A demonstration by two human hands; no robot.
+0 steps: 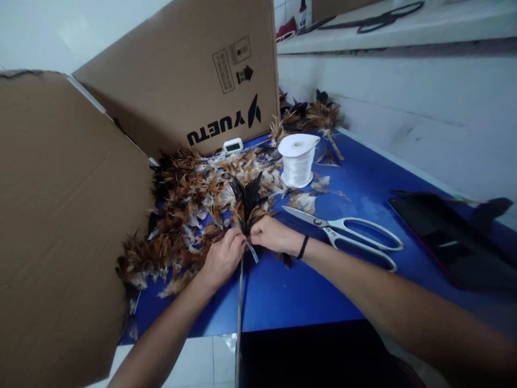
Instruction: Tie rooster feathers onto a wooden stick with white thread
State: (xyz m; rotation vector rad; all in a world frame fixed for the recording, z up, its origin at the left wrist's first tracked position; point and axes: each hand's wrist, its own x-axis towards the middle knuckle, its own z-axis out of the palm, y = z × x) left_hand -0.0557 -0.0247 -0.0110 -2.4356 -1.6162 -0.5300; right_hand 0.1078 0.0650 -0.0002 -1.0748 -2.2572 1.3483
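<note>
A feather duster [247,202] with dark and brown feathers stands out past my fingertips. Its thin stick [241,302] runs down toward me over the table's near edge. My left hand [226,257] is closed in a pinch where feathers meet stick. Right beside it, my right hand [272,234] pinches at the base of the feathers. A short clear strip [252,252] hangs out between the hands; which fingers grip it I cannot tell. Loose brown and white feathers [181,199] lie beyond and left of my hands. Scissors [343,231] lie partly open beside my right forearm.
A white spool [298,161] stands on the blue table [291,296]. At right lies a dark phone [448,237]. Cardboard [169,75] walls the left and back, with a small white display [233,145] before it. More feathers [319,113] lie behind. Black scissors [383,20] rest on the ledge.
</note>
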